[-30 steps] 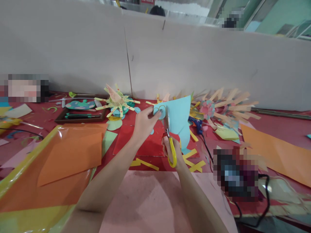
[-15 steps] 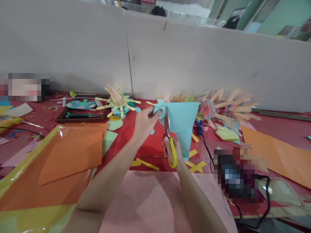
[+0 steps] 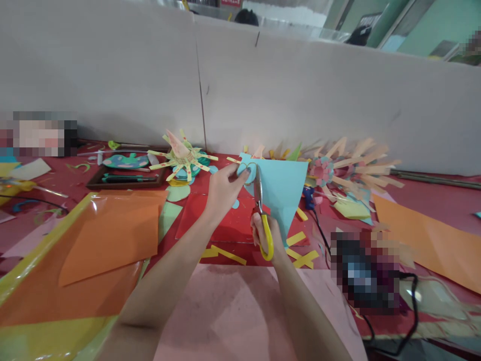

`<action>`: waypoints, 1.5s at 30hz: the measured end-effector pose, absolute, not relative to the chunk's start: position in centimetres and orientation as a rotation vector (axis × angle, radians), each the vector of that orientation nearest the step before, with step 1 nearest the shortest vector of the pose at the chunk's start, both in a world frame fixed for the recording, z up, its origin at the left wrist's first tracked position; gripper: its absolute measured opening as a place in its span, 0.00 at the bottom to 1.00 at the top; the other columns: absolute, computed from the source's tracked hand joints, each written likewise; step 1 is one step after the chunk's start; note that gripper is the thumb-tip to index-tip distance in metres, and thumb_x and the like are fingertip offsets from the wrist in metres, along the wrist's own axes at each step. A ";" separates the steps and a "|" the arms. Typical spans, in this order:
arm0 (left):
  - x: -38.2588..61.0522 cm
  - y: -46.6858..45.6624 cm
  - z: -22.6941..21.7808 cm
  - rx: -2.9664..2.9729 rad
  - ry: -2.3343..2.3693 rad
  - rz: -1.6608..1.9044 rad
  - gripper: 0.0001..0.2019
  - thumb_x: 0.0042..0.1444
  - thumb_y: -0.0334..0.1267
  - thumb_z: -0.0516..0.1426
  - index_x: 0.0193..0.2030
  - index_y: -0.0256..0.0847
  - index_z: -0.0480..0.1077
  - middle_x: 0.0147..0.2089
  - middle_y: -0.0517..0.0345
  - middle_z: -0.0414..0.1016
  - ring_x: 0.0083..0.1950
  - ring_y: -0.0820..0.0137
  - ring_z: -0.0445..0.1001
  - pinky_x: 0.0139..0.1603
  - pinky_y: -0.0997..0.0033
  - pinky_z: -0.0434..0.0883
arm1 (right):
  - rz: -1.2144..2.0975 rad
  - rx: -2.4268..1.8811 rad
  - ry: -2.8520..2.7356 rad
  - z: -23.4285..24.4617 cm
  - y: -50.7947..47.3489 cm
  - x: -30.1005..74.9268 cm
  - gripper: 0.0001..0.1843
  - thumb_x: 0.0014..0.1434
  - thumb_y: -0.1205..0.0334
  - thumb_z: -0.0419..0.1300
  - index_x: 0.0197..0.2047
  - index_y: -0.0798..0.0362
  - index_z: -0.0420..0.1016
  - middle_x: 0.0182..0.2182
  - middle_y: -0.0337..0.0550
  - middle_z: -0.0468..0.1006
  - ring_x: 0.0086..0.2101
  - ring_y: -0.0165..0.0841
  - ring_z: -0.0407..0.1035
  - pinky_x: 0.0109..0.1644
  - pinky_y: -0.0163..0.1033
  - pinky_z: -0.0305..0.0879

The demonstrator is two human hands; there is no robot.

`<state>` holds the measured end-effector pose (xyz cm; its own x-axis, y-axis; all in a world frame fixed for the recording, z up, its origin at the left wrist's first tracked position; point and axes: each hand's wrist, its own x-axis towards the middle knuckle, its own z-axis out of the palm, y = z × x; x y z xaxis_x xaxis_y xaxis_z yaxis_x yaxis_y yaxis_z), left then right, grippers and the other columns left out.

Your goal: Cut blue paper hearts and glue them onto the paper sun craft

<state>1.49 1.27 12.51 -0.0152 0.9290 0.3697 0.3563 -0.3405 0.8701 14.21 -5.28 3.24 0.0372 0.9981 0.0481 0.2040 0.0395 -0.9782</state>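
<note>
My left hand [image 3: 225, 188] pinches the left part of a light blue sheet of paper [image 3: 283, 193], where a small rounded outline is drawn or cut. In my right hand [image 3: 266, 235] are scissors with yellow handles [image 3: 268, 238]. Their blades [image 3: 258, 185] point away from me and lie at the paper, just right of the rounded shape. Below my hands a red sheet [image 3: 203, 213] lies on the table, with a small blue paper dot [image 3: 236, 204] on it.
Yellow paper strips [image 3: 229, 254] lie around the red sheet. Orange paper [image 3: 116, 240] is at left, beside a brown tray [image 3: 126, 185] with tools. Paper flowers [image 3: 321, 170] stand along the grey partition [image 3: 300, 95]. A black cable [image 3: 415, 301] runs at right.
The light blue paper has shifted slightly, its lower right edge swinging up and left. Both hands stay almost in place, and the scissors remain at the rounded shape.
</note>
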 end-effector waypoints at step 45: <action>1.3 1.0 12.8 1.887 1.345 1.281 0.12 0.53 0.41 0.54 0.22 0.39 0.61 0.21 0.66 0.56 0.25 0.77 0.54 0.27 0.75 0.54 | 1.162 -1.210 -1.336 3.9 -5.0 14.2 0.28 0.56 0.33 0.46 0.28 0.52 0.59 0.15 0.31 0.58 0.16 0.24 0.54 0.19 0.32 0.52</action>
